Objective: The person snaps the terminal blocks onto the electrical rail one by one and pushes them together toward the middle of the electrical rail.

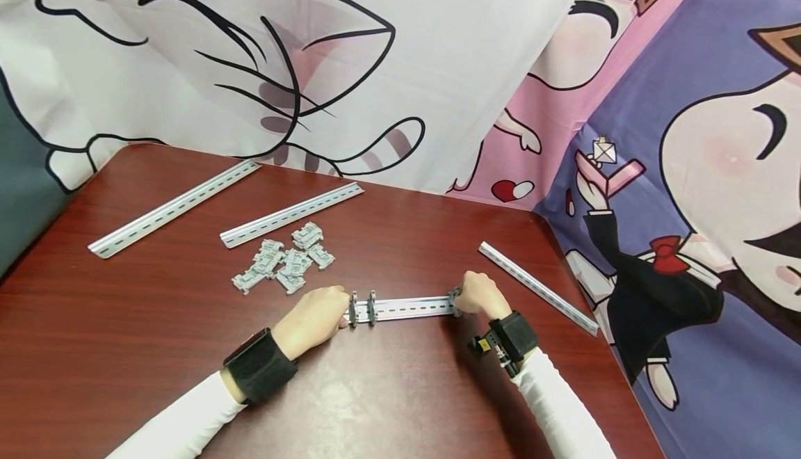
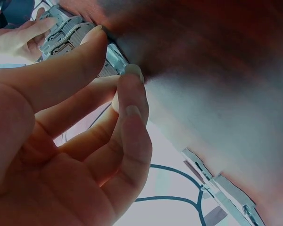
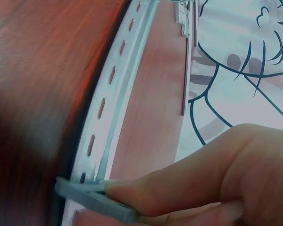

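Note:
A slotted metal DIN rail point(image 1: 413, 309) lies crosswise on the table between both hands. My left hand point(image 1: 318, 314) pinches its left end, with thumb and fingertips at the rail in the left wrist view. Two grey plastic rail clips, one point(image 1: 353, 309) close to the left hand and another point(image 1: 373, 307) just right of it, stand upright on the rail. At the right end my right hand point(image 1: 480, 295) pinches another grey clip point(image 3: 96, 201). That clip sits across the rail in the right wrist view; whether it is seated cannot be told.
Behind the left hand lies a pile of loose grey clips point(image 1: 268, 256). Two more slotted rails, a long one point(image 1: 175, 210) and a shorter one point(image 1: 290, 215), lie at the back left. Another rail point(image 1: 538, 288) slants near the table's right edge. A printed cloth point(image 1: 450, 62) hangs behind.

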{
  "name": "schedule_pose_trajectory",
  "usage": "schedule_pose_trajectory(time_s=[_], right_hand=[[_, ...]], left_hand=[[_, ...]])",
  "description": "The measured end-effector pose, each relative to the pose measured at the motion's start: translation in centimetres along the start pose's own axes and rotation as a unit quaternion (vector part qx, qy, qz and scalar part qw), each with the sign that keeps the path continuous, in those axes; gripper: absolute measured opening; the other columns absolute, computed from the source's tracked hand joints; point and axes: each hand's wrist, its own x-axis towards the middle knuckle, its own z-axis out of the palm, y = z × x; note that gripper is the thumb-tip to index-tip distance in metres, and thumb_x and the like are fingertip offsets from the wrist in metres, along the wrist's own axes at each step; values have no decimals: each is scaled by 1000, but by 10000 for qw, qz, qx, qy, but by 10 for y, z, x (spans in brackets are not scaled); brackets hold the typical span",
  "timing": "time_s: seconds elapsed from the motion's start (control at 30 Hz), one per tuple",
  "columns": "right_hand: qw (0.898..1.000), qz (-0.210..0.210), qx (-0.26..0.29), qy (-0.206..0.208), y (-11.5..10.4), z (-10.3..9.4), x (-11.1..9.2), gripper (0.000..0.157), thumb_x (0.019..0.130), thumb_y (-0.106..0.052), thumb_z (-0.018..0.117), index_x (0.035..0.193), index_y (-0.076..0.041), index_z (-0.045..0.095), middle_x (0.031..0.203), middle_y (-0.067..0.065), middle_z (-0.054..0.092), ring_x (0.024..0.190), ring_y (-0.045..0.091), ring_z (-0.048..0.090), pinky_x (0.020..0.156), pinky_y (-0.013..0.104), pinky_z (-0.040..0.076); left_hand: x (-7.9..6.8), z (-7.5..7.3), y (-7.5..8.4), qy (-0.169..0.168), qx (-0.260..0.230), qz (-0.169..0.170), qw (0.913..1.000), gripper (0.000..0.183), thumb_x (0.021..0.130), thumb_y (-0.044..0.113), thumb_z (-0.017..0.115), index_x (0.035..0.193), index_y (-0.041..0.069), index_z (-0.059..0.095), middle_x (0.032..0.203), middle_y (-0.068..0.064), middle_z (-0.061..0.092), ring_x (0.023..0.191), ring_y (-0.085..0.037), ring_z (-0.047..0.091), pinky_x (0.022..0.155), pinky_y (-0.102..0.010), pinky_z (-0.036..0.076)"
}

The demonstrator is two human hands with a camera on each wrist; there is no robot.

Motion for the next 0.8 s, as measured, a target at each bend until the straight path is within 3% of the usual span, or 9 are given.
schedule_pose_trajectory(time_s=[0.2,0.37,0.57,0.8], right_hand=[[9999,-92,-72,-45,0,-2,5,20,70,-7,63,53,-11,54,52,1,58,54,16,51,51,28,37],[9976,-641,196,188,12,11,0,24,72,-8,62,49,-12,55,43,-6,51,47,11,45,48,24,31],[9896,-1140,471,744,19,25,-7,28,79,-9,62,54,-16,50,50,-10,38,48,7,37,48,22,27],[9858,-1268,676,874,10,31,-11,25,79,-11,62,57,-16,51,52,-10,38,49,7,37,48,23,28]], left_hand=[[-1,0,-2,148,142,134,9997,22,74,8,80,65,9,60,70,-5,58,65,-23,62,56,-38,50],[-5,-1,-1,194,146,131,9996,22,73,7,81,66,9,60,68,-6,59,63,-22,62,55,-36,49],[-5,-4,0,15,-131,-37,9999,19,76,6,79,68,8,62,63,-6,61,56,-17,59,49,-32,46],[-1,-3,1,-176,-117,-64,9998,19,78,6,78,67,10,63,63,-5,62,57,-16,59,50,-31,45]])
